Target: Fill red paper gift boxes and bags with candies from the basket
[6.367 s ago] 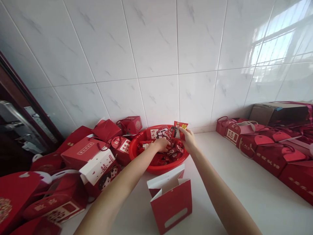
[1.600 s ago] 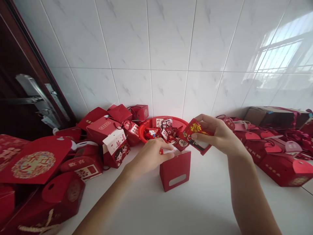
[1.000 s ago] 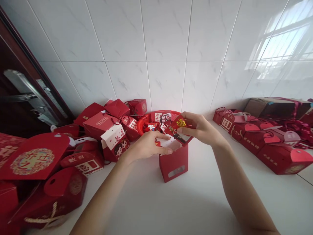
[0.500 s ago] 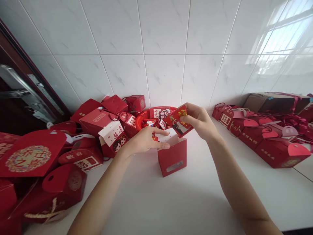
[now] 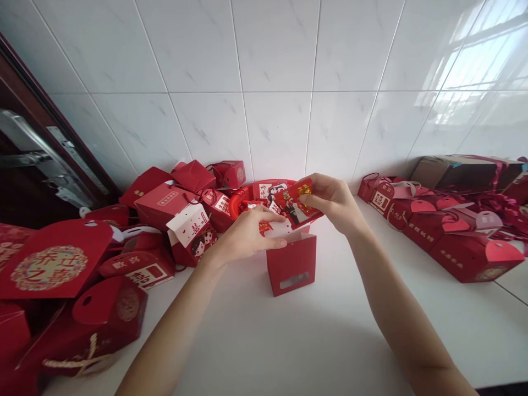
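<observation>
A red paper gift box (image 5: pixel 291 265) with a small clear window in its front stands upright on the white table, its top open and its inside white. At its upper left rim is my left hand (image 5: pixel 251 234), thumb across the front edge and fingers behind, steadying the box. Between the thumb and fingers of my right hand (image 5: pixel 334 203) is a flat red packet (image 5: pixel 295 206) printed with a couple and gold lettering. The packet tilts just above the box opening. Behind the box, partly covered by my hands, a red plastic basket (image 5: pixel 236 204) holds several printed packets.
Several red gift boxes (image 5: pixel 160 203) crowd the left side, some with cords. More red boxes (image 5: pixel 437 231) line the right, beside a dark carton (image 5: pixel 457 176) and shiny red ribbon. A tiled wall (image 5: pixel 276 126) rises behind; a door handle (image 5: pixel 25 159) is at far left.
My right hand has shifted the packet slightly left and changed its tilt, still over the box opening. My left hand and the box have barely moved.
</observation>
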Demonstrator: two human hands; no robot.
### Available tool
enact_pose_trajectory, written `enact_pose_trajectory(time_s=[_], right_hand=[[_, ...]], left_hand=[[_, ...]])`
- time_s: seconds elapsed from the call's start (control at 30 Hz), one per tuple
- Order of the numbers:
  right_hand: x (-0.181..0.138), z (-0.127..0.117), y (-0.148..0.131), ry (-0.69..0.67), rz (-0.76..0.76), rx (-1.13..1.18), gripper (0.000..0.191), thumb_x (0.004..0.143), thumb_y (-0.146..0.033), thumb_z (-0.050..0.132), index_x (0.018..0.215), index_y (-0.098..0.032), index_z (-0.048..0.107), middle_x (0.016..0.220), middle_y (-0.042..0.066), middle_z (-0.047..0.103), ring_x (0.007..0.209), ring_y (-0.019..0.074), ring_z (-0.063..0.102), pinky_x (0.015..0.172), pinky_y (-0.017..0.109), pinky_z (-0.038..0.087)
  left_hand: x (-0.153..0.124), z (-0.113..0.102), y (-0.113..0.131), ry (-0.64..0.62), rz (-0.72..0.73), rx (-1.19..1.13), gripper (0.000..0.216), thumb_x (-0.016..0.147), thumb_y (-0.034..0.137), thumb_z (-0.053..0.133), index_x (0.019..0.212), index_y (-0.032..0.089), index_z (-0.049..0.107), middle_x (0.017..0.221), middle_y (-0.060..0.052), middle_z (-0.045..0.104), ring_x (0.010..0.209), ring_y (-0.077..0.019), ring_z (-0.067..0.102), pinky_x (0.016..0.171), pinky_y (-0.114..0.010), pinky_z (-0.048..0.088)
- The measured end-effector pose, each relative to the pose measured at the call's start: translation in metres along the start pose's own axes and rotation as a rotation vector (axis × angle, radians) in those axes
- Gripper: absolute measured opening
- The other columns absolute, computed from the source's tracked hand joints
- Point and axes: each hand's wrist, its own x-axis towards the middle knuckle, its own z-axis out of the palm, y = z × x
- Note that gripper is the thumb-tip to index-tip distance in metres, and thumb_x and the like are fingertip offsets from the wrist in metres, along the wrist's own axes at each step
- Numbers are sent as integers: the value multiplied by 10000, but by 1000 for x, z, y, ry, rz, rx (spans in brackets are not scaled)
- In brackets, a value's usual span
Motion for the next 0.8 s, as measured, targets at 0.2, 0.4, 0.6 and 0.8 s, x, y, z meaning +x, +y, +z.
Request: enact_pose_trajectory(time_s=[0.2,0.4,0.6,0.8], right_hand=[[-1,-8,-6,63,-28,20,165,742,-286,730,877,-199,696,858,35,715,785,204,676,695,348,553],[-2,-16,-7,83,-68,23,154,752,-278,721,882,-198,697,874,41,718,811,211,681,714,354,551],[-1,-22,-5,107,-121,-4,159,762,-271,705,895,-187,680,847,32,722,762,191,682,678,337,561],[-1,-23,-6,93,-129,-27,137,780,-268,688,891,-193,663,852,31,715,771,192,681,679,343,559]], left_hand=[[-3,8,5,122,109,74,283,839,435,664,1043,273,775,1185,-73,653,1157,-283,598,968,-388,507],[-4,9,15,125,248,24,344,930,221,449,1089,226,754,1232,-67,655,1204,-245,585,1023,-366,491],[-7,18,17,58,450,184,359,947,184,505,1269,262,644,1305,-64,629,1220,-242,587,1015,-420,521],[-6,12,11,66,413,271,288,943,186,502,1122,268,713,1362,-55,577,1236,-246,574,1028,-423,510]])
